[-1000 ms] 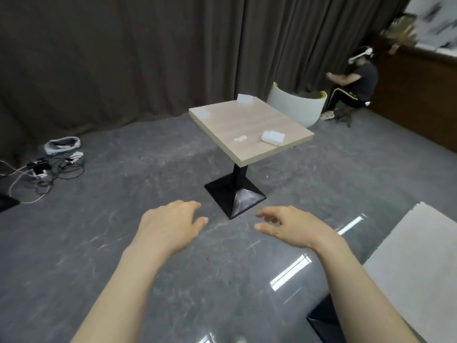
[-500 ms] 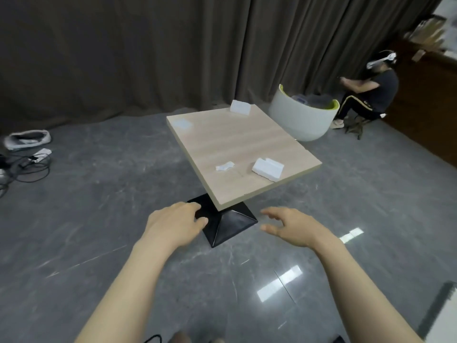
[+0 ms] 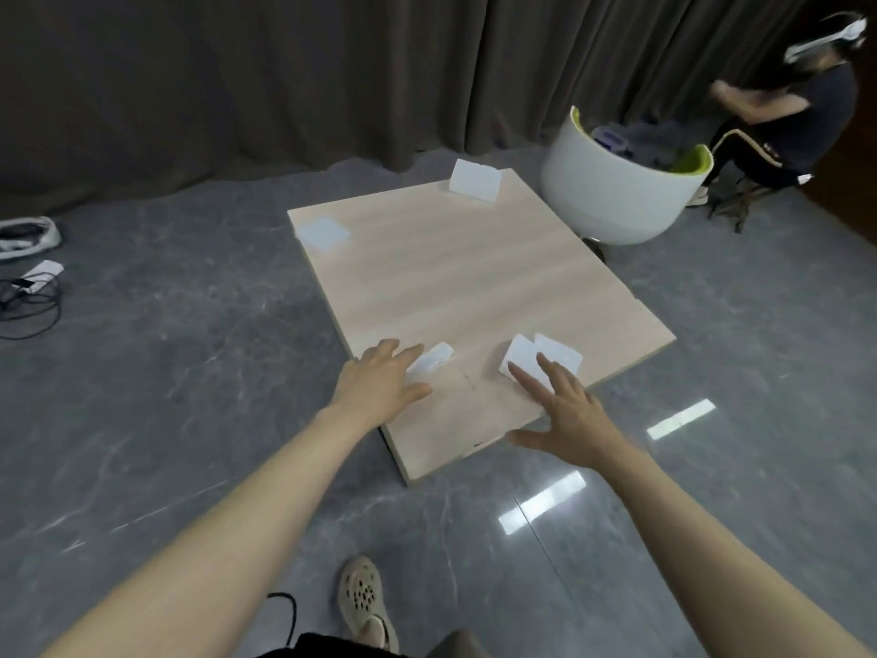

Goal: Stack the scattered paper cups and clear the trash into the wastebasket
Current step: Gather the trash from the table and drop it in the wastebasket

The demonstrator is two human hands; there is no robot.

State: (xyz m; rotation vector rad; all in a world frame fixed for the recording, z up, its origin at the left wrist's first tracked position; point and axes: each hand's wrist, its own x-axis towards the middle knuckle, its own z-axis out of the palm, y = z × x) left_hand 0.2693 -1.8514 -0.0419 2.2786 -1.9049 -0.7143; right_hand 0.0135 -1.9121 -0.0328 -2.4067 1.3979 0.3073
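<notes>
i am reaching my left hand [image 3: 379, 379], fingers straight, holding nothing, onto the small crumpled white paper scrap [image 3: 434, 357] near the pale wooden table [image 3: 455, 277]'s near edge. my right hand [image 3: 567, 410], spread and empty, is touching the two tipped white paper cups [image 3: 541, 356], which lie side by side; blur is hiding which way they point. both look light and crushable, so i am planning gentle grips on the sidewalls.
</notes>
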